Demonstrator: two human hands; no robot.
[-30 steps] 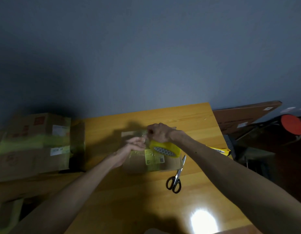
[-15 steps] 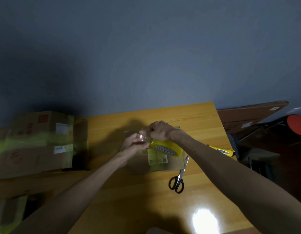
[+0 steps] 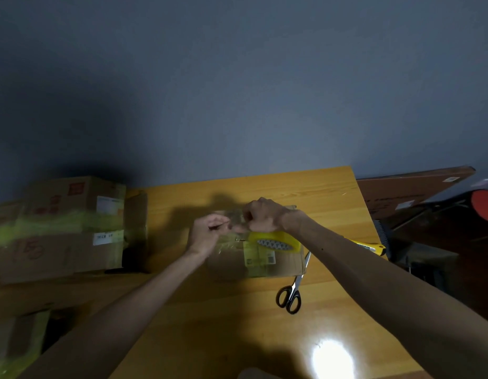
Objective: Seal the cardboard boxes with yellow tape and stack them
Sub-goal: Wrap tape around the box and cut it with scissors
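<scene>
A small cardboard box [image 3: 264,265] with a printed label lies flat on the wooden table [image 3: 305,192]. Over its top, my right hand [image 3: 264,216] grips the yellow tape roll [image 3: 277,242]. My left hand [image 3: 207,233] pinches the clear yellowish tape end [image 3: 233,217] stretched between both hands, just above the box's left part. At the left, two taped cardboard boxes [image 3: 62,231] stand stacked, yellow tape around them.
Black-handled scissors [image 3: 290,294] lie on the table right of the small box. A yellow utility knife [image 3: 370,246] lies near the table's right edge. A large flat carton [image 3: 412,190] leans at the right, a red round object [image 3: 485,205] beyond it. More cardboard sits at lower left.
My left hand has shifted left, away from the roll, drawing out a short stretch of tape. The right hand stays on the roll over the box.
</scene>
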